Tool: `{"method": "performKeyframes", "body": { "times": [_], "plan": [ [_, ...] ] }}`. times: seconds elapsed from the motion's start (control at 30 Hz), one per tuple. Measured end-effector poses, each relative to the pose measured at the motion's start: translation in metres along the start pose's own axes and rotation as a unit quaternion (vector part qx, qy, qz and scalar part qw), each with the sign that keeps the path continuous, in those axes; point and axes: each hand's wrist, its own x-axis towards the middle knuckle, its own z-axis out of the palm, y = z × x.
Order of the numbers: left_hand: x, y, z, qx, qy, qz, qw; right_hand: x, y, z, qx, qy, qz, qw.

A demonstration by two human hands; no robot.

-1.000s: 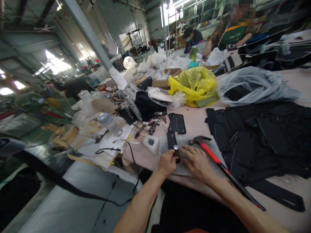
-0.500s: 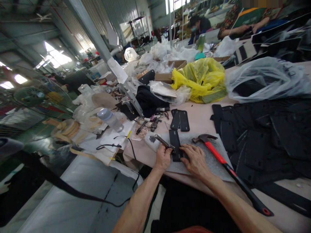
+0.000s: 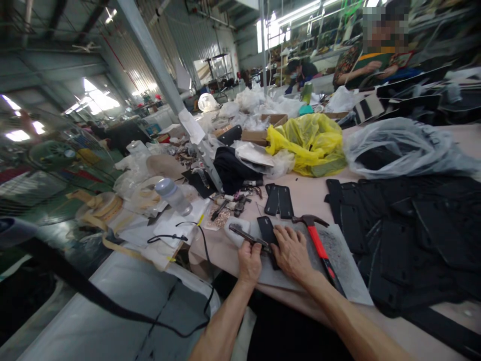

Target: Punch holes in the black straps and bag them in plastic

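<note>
Since earlier, the hammer [image 3: 319, 245] has swung round and my right hand [image 3: 292, 253] has shifted onto the black strip [image 3: 266, 228], fingers spread, on the slab [image 3: 351, 268] at the worktop's [image 3: 308, 190] near edge. My left hand [image 3: 250, 261] pinches a metal tool [image 3: 245, 234]; a slack pinch could let it slip. Beyond, a clear bag [image 3: 438, 150] holds something dark [image 3: 381, 158].

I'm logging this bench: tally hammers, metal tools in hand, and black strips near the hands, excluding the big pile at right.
Hammer: 1
Metal tool, in the left hand: 1
Black strips, one at the right hand, two just beyond: 3
Total: 5
</note>
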Motion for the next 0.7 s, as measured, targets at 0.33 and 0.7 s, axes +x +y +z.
{"method": "performKeyframes", "body": {
  "times": [0.33, 0.7],
  "plan": [
    [0.014, 0.01, 0.003, 0.088, 0.039, 0.0, 0.995, -0.071, -0.025, -0.014, 0.064, 0.016, 0.03, 0.997],
    [-0.033, 0.019, 0.006, 0.073, -0.045, 0.026, 0.996, -0.055, -0.015, -0.015, 0.07, -0.036, -0.022, 0.997]
  ]
}}
